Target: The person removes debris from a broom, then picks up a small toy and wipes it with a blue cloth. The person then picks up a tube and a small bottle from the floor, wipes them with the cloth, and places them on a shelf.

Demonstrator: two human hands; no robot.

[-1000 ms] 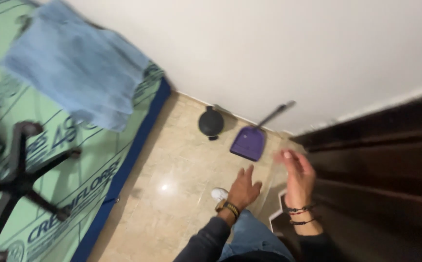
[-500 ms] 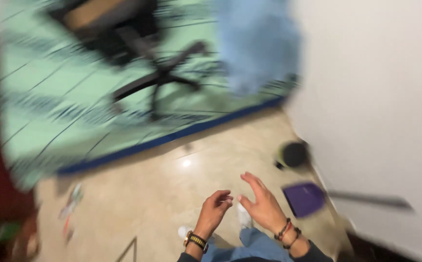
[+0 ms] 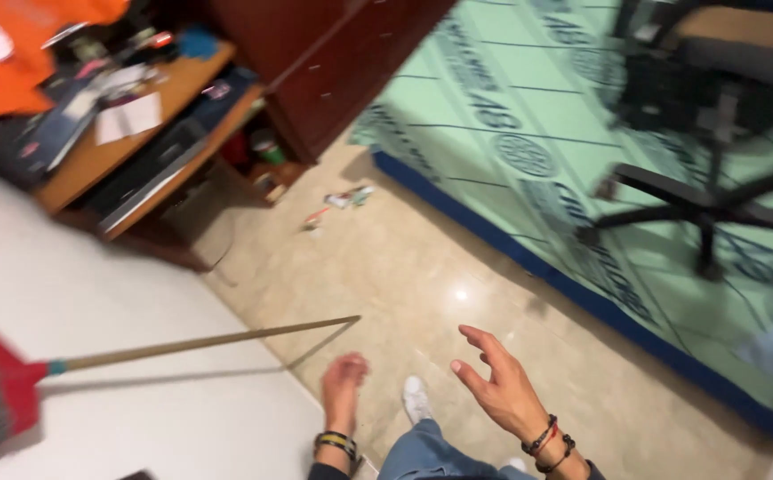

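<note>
Broom (image 3: 200,342): slim wooden stick, red head | left hand (image 3: 344,380), right hand (image 3: 502,387): grip released, empty

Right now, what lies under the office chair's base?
Under the office chair lies a green printed floor covering with a blue edge, over the beige tile floor. The seat and legs hide part of the sheet; nothing else shows there.

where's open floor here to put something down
The beige tile floor lies bare between the blue-edged green floor covering and the white wall, ahead of the left hand and right hand. Crowded: litter near the cluttered wooden desk, the broom handle leaning left, and the office chair base.
</note>
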